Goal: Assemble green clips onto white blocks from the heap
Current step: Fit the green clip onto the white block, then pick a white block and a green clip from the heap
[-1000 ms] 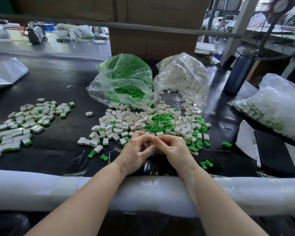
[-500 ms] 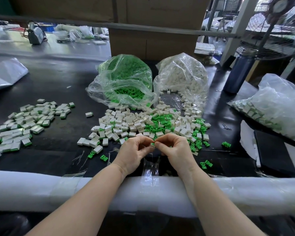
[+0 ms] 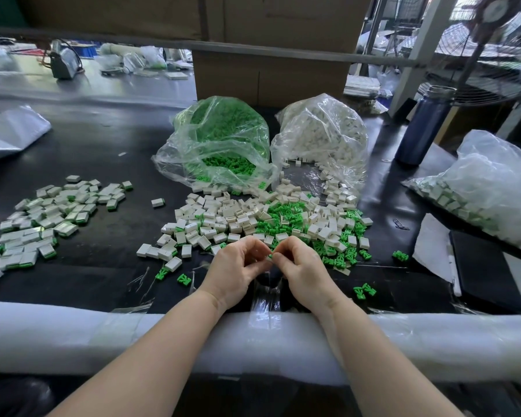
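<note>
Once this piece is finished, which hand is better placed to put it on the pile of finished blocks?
Probably the left hand. The finished pile lies on its side of the table, with open mat between. The right hand would have to cross over; it sits nearer the mixed heap.

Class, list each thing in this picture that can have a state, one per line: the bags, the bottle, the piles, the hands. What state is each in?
Green clip bag: open, lying down, clips spilling out.
White block bag: open, blocks spilling out.
Right bag: lying on its side; mouth not visible.
Bottle: upright, capped.
Heap: loose, unassembled.
Left pile: blocks with clips fitted.
Left hand: pinching a small part.
Right hand: pinching a small part.
</note>
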`<state>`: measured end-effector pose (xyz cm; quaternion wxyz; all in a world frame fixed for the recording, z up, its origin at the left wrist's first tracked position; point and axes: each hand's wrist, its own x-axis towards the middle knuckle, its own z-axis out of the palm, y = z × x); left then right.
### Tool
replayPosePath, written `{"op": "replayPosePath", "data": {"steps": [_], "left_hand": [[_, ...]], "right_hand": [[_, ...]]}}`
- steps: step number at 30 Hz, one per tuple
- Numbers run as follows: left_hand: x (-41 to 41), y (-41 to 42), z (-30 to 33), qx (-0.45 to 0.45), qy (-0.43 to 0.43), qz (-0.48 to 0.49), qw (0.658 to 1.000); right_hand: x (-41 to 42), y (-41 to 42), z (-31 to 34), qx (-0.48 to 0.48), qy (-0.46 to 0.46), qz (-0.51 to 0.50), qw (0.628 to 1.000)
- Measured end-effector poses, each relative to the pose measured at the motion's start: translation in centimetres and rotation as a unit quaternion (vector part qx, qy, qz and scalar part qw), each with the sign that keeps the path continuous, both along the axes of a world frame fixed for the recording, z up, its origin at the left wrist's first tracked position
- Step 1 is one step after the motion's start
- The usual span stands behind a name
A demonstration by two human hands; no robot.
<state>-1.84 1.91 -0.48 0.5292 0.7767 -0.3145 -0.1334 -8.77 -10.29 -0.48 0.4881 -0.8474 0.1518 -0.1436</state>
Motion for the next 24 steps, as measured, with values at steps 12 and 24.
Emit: {"op": "replayPosePath", "data": {"steps": [12,24], "left_hand": [[0.5,0.4,-0.1,-0.017,-0.112,0.167,0.979],[1.0,0.4,-0.3,0.133,-0.119,0.261,0.949]], "right_hand": [[-0.1,-0.6,-0.2,0.041,-0.068,-0.06,0.995],[-0.1,-1.1,-0.6,0.01,-0.07,-0.118,0.99]]}}
